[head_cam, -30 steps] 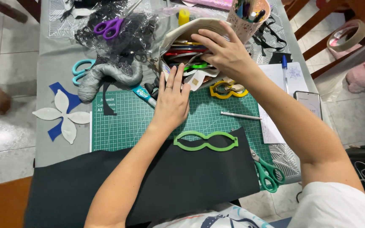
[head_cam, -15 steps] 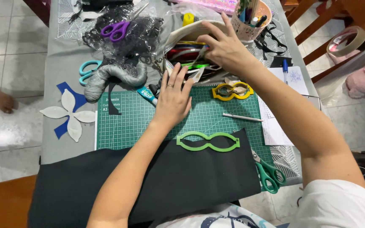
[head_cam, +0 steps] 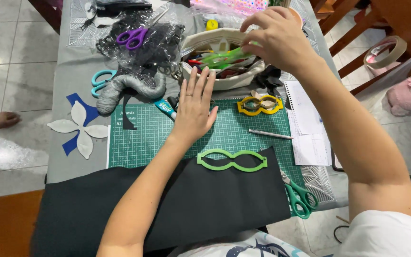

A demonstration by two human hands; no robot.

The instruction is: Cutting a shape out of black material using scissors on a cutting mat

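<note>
From the head view, the right hand (head_cam: pixel 277 35) had come up out of the cream pencil pouch (head_cam: pixel 224 81) since half a second earlier. Then its fingers were buried among the pouch's contents; now they were lifted above the opening, pinched together on a bright green plastic tool (head_cam: pixel 222 57) that slanted out of the pouch, its lower end not yet free of the other items. My judgement is that the search through the pouch had ended and the tool was being drawn out.

The left hand (head_cam: pixel 195 107) had barely moved. It lay flat, fingers spread and closed on nothing, on the green cutting mat (head_cam: pixel 143 143), just in front of the pouch, fingertips nearly at the pouch's lower edge, seemingly steadying the work.

Relative to the pouch, the other things lay as before. The yellow mask-shaped template (head_cam: pixel 259 104) sat just in front of it toward the right. The green mask-shaped template (head_cam: pixel 232 160) lay farther toward the person, on the edge of the black felt sheet (head_cam: pixel 120 209) that covered the near part of the surface (head_cam: pixel 72 62). A silver pen (head_cam: pixel 270 134) lay between the two templates, and green-handled scissors (head_cam: pixel 300 197) lay beside the felt's right corner. Purple-handled scissors (head_cam: pixel 132 36) rested on a clear bag beyond the pouch's left end.
</note>
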